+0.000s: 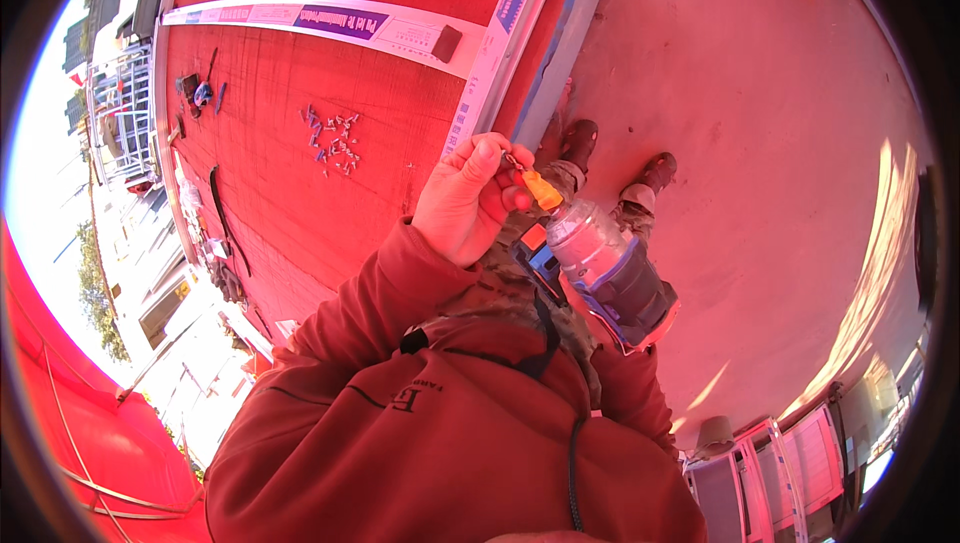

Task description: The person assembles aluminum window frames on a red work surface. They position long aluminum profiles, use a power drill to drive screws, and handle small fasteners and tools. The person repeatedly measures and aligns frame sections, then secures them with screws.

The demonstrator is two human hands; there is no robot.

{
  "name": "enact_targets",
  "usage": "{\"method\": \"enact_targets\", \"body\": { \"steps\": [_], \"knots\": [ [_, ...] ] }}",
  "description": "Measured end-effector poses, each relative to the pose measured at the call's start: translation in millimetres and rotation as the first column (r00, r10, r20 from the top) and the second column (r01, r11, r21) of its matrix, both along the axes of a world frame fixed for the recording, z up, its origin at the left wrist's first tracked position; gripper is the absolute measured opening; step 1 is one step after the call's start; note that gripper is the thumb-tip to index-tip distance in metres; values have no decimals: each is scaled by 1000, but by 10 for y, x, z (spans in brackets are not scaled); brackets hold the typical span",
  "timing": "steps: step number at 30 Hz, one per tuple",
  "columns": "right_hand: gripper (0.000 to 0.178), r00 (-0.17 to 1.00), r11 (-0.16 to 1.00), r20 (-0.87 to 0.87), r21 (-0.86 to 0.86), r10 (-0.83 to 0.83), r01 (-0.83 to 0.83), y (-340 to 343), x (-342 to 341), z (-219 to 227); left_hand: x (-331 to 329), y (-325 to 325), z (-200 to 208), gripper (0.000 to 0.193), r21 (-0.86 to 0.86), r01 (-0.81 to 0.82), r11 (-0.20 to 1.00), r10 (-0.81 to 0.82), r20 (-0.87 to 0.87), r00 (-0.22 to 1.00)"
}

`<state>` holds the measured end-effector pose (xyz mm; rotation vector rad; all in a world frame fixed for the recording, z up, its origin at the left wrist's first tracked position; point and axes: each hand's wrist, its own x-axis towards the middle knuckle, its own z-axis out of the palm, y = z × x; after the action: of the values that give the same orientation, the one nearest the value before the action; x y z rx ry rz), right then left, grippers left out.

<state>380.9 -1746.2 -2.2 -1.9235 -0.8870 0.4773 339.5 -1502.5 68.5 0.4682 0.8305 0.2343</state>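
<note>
Lying loose on the red desk (pixel 300 208), a cluster of small fasteners (pixel 340 143) is spreading out to your left. Right of it, your left hand (pixel 468 193) is closing narrowly, pinching a small dark metal piece (pixel 513 161) at its upper right side. Just beyond, a yellow tip (pixel 542 191) is pointing up toward that piece from the power tool (pixel 612 273). Your right hand is hiding behind the tool, so I'm not managing to tell its grip.
</note>
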Motion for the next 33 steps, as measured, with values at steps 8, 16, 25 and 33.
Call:
{"method": "enact_targets", "body": {
  "steps": [8, 16, 25, 33],
  "knots": [
    [60, 989, 1000, 147, -6, -1, 2, -222, 197, -68, 285, -211, -121, 21, 171, 171, 970, -147, -143, 979],
    [55, 887, 977, -460, 165, -46, 136, -455, 96, -738, 420, -303, -263, 26, 373, 365, 853, -233, -353, 906],
    [43, -316, 767, -836, 178, 448, 616, -144, -340, -1614, 770, 1365, -307, 43, 638, 642, -425, 15, -704, 710],
    [52, 82, 746, -922, 355, 377, 564, 695, 493, -1035, 826, 1470, -677, 61, 547, 701, -459, -213, -833, 511]
  ]
}}
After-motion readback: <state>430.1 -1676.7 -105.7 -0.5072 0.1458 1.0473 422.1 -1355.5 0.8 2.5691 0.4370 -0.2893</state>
